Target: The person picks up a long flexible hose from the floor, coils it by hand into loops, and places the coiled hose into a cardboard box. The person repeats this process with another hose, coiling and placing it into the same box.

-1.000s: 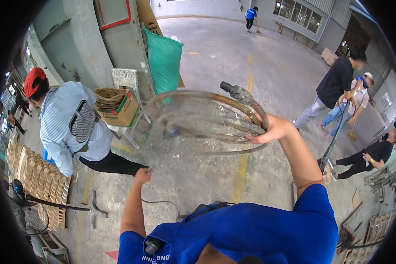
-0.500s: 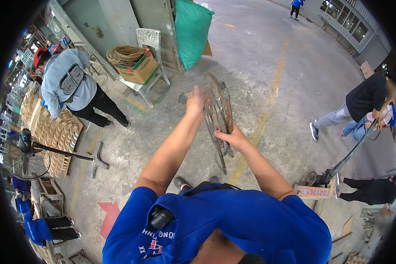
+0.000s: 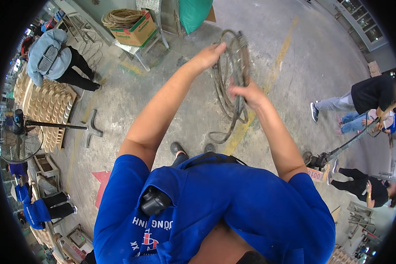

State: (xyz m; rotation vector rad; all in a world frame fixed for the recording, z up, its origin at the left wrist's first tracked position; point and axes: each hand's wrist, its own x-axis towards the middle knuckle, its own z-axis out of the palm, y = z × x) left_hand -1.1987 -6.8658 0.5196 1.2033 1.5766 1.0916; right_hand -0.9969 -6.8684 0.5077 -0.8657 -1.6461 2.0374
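Both my hands hold a coil of cane up in front of me, above the concrete floor.

A cardboard box [image 3: 134, 31] sits on a small metal stand at the upper left, filled with another bundle of coiled cane [image 3: 121, 16]; a green sack [image 3: 194, 13] stands just beside it. A red arrow mark [image 3: 102, 185] is on the floor by my left side, and a small red-and-white sign [image 3: 317, 174] lies near a trolley at my right. My left hand [image 3: 211, 53] reaches out, arm nearly straight, fingers curled over the top of the coil [image 3: 233, 79]. My right hand [image 3: 249, 93] is clenched around its right side, lower down, elbow bent. The coil hangs upright, edge-on to me, its loose end trailing down towards my shoes.
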